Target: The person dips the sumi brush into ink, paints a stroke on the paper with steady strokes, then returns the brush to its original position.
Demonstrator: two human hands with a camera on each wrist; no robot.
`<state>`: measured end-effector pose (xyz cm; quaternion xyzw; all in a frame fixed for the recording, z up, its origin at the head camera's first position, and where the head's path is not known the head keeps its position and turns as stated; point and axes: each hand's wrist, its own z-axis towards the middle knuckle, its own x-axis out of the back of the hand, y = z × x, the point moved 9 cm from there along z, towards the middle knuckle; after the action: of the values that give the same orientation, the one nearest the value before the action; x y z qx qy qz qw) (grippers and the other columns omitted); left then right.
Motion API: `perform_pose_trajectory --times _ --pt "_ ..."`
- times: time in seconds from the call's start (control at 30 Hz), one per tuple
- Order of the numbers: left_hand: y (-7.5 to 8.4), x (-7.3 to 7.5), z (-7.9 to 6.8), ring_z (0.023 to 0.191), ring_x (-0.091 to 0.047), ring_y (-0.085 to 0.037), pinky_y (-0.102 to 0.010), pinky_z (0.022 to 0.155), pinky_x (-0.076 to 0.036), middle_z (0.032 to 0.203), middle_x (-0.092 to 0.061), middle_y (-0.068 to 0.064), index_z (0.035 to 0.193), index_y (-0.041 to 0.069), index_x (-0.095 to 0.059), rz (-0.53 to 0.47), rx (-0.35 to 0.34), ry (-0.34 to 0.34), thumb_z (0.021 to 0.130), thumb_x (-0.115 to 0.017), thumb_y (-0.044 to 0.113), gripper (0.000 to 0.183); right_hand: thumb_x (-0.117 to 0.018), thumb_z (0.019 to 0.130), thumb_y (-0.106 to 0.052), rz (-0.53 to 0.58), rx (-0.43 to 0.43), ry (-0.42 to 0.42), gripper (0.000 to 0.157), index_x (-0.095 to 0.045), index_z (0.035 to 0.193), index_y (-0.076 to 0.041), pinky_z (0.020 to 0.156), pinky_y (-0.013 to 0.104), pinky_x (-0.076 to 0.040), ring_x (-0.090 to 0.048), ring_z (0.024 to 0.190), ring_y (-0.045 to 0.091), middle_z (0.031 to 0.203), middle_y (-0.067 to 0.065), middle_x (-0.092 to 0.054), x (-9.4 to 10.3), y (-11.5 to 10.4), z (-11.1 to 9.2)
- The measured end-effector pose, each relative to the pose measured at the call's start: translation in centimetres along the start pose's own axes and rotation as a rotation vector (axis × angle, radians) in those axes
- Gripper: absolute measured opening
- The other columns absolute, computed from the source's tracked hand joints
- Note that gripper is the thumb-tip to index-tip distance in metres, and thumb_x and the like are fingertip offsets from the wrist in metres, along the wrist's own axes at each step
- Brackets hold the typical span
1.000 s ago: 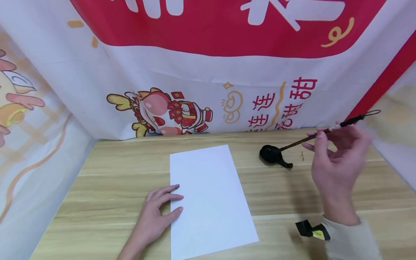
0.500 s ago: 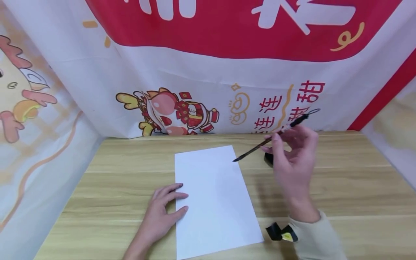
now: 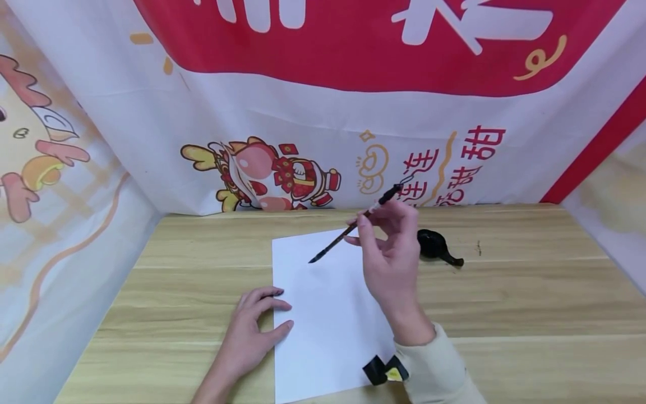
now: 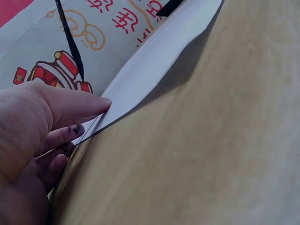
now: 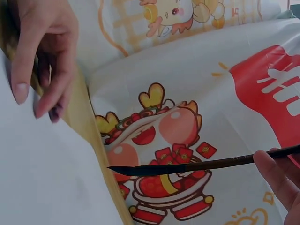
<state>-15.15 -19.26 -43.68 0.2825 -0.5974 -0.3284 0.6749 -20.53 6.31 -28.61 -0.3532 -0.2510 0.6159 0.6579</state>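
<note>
Wooden table (image 3: 504, 292), head view alone shows black dish (image 3: 433, 245) beside brush (image 3: 348, 230)

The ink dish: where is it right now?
In the head view, the ink dish sits on the table, right of the paper, just beyond the right hand.

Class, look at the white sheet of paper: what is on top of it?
The left hand presses its fingers on the paper at the left edge. The brush, held by the right hand, hangs above it. Under the right forearm the paper is hidden.
</note>
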Motion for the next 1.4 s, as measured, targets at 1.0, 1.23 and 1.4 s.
perform_pose_trajectory --times 1.0,1.23,1.4 --pt "0.0 -0.1 0.1 0.137 -0.052 -0.022 -0.053 0.115 -0.039 0.139 -0.068 0.007 0.102 0.029 -0.080 -0.007 0.003 -0.003 0.084 -0.091 0.012 0.028 -0.063 0.106 0.000 -0.090 -0.037 -0.181 0.036 -0.044 0.136 -0.001 0.077 0.036 -0.067 -0.075 0.105 0.033 0.119 0.022 -0.064 -4.0 1.3 -2.0" --pt "0.1 0.0 0.1 0.134 -0.054 -0.021 -0.043 0.112 -0.039 0.137 -0.069 0.007 0.101 0.029 -0.080 -0.001 -0.022 0.019 0.082 -0.092 0.011 0.029 -0.064 0.106 -0.002 -0.111 -0.067 -0.197 0.035 -0.046 0.136 -0.005 0.077 0.040 -0.068 -0.076 0.105 0.027 0.119 0.014 -0.065 -4.3 1.7 -2.3" --pt "0.1 0.1 0.1 0.134 -0.054 -0.022 -0.042 0.111 -0.039 0.137 -0.070 0.006 0.101 0.029 -0.080 0.002 -0.031 0.025 0.081 -0.092 0.010 0.030 -0.064 0.106 -0.002 -0.133 -0.062 -0.195 0.035 -0.047 0.136 -0.005 0.076 0.036 -0.067 -0.076 0.104 0.025 0.117 0.014 -0.066 -4.2 1.9 -2.4"
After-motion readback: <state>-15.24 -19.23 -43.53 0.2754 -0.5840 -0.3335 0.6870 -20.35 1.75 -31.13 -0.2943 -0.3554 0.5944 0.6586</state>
